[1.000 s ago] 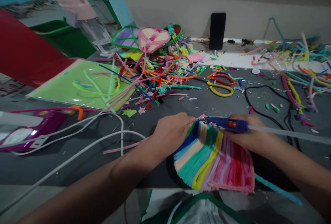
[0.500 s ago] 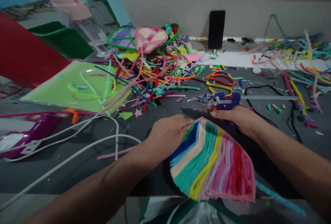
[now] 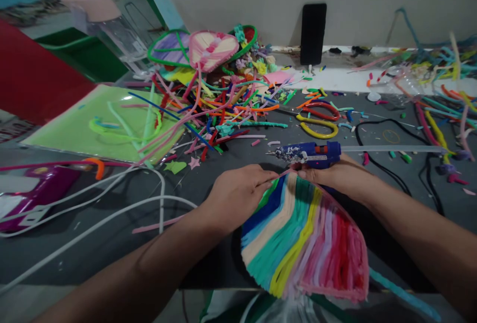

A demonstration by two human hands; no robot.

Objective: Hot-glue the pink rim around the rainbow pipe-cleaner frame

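Note:
A fan-shaped panel of striped pipe cleaners (image 3: pixel 294 233), running from green and blue through yellow to red, leans over the table's near edge. My left hand (image 3: pixel 236 194) pinches its upper left edge, fingers closed. A pink pipe cleaner (image 3: pixel 358 233) borders the panel's right side and bottom right. In my right hand (image 3: pixel 339 176) is a blue hot glue gun (image 3: pixel 318 155), its nozzle pointing left and a clear glue stick (image 3: pixel 395 149) sticking out behind. My right fingertips are at the panel's top edge, beside the left ones; the glue gun's handle is hidden.
Scissors (image 3: pixel 318 126) lie beyond the glue gun. Loose pipe cleaners (image 3: pixel 231 104) are heaped mid-table, with finished craft pieces (image 3: pixel 214 49) behind. A phone (image 3: pixel 313 35) leans on the wall. White cables (image 3: pixel 112 206) and a purple tool (image 3: pixel 44 191) are at left.
My right hand has brought the glue gun slightly nearer, and its fingertips have come to the panel's top edge. My left hand keeps its pinch. The view has shifted slightly.

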